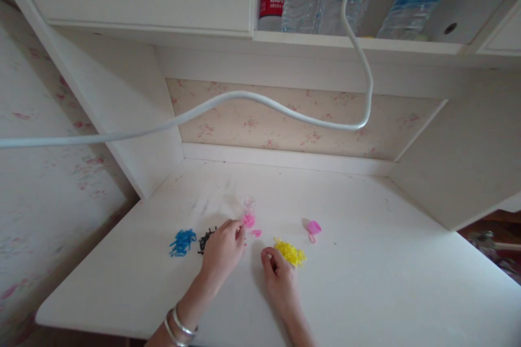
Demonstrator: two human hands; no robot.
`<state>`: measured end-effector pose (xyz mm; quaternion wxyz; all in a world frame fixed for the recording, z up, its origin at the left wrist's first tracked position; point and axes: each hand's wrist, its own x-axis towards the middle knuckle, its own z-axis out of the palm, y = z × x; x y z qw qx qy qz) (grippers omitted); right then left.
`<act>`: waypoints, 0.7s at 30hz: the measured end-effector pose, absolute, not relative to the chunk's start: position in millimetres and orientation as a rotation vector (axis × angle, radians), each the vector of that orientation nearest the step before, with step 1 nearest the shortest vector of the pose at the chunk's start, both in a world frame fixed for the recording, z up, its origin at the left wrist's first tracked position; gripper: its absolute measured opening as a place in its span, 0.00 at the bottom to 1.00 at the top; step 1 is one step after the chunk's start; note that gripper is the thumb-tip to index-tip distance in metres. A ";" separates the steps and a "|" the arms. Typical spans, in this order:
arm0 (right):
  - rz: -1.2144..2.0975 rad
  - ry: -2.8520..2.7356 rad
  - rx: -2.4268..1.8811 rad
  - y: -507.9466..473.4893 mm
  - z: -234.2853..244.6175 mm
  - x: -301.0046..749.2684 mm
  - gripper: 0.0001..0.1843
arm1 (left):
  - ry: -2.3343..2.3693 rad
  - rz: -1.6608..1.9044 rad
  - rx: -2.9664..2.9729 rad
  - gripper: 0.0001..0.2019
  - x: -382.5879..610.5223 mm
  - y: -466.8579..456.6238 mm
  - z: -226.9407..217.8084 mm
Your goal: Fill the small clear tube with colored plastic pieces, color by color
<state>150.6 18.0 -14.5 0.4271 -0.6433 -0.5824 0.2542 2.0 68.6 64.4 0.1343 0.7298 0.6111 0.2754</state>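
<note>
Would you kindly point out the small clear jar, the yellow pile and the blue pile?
Small clear jar (249,207): head view, on its upper wall.
Yellow pile (290,252): head view, its middle.
Blue pile (183,242): head view, its middle.

Single head view, near, facing forward and down over desk

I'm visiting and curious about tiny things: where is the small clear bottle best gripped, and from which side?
I'd pinch the small clear bottle high on its sides, from the right. It seems upright and narrow, with pink pieces showing at its lower end; the left hand is close to its near left side.
</note>
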 end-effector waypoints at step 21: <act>0.598 -1.509 -1.608 18.8 -13.5 149.5 0.22 | 1.483 1.148 1.792 0.16 0.8 122.6 92.7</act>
